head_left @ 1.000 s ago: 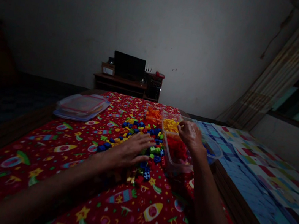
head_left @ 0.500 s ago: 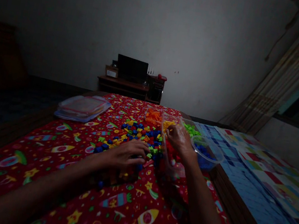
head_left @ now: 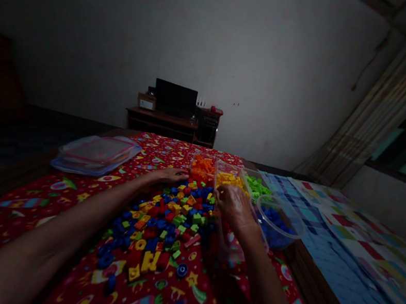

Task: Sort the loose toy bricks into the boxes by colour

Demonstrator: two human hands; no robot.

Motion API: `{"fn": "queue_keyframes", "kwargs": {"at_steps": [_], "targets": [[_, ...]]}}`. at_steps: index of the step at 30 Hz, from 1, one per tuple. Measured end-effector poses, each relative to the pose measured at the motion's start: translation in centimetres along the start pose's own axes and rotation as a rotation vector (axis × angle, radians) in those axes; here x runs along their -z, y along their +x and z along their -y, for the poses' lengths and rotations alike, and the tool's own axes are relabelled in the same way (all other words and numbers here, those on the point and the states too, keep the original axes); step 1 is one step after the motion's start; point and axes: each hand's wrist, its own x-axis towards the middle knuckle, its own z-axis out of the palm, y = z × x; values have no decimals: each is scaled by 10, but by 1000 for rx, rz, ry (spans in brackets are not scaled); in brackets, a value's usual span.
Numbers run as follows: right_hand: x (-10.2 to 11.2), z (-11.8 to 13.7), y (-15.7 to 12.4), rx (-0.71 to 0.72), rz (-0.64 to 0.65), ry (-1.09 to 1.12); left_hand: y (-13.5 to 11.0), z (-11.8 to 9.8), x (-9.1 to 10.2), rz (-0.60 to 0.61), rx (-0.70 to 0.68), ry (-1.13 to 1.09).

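- Head view, the only one on offer: the left hand (head_left: pixel 167 174) lies flat at the far edge of the pile of small bricks (head_left: pixel 165 219), fingers stretched toward the orange tub (head_left: pixel 203 165); the grip is spread, nothing in it that I can see.
- The right hand (head_left: pixel 232 207) is at the pile's right edge, just beside the red tub (head_left: pixel 229 240), fingers curled; whether that grip has closed on a brick I cannot tell in this light.
- The bricks sit loose on the red rocket-print cloth (head_left: pixel 19 214) covering the worktop, between the two forearms, a few strays nearer the camera.
- Risk one: the right wrist is hard against the red tub's wall, and a nudge could tip or shove it and spill its bricks.
- Risk two: the blue bowl (head_left: pixel 279 223) stands right at the worktop's edge, so a push from the tubs could send it off.
- Risk three: dim light makes orange and red easy to confuse, so a brick may land in the wrong tub.
- Risk four: a sweeping forearm could scatter the strays.
- The count: two hands; tubs of orange, yellow (head_left: pixel 228 177), green (head_left: pixel 258 185) and red, four; one blue bowl; a stack of clear lids (head_left: pixel 94 154), number unclear; bricks too many to count.
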Motion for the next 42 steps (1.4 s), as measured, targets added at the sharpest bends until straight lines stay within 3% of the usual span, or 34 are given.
{"fn": "queue_keyframes", "kwargs": {"at_steps": [3,7,12,15,19,24,28,36,42], "targets": [[0,1,-1,-7,9,-9,-5,-7,-5,106,-36,95],[4,7,-3,1,12,-17,-32,-20,-7,203,-173,127],[11,8,-6,-1,9,-23,-66,-40,-2,137,-415,150],[13,8,-6,-3,-4,-19,-62,-42,3,-9,-327,104],[12,8,-6,3,-4,5,-32,-44,-2,-204,-254,113],[11,7,-6,-3,-1,9,1,-47,-31,-191,-331,175],[12,7,-6,6,-17,9,12,-40,-47,-248,-263,218],[17,-2,-7,-11,-87,71,18,-33,-52,-251,-108,254],[19,-19,-4,-52,-144,97,-2,-45,-47,-256,-97,247]]}}
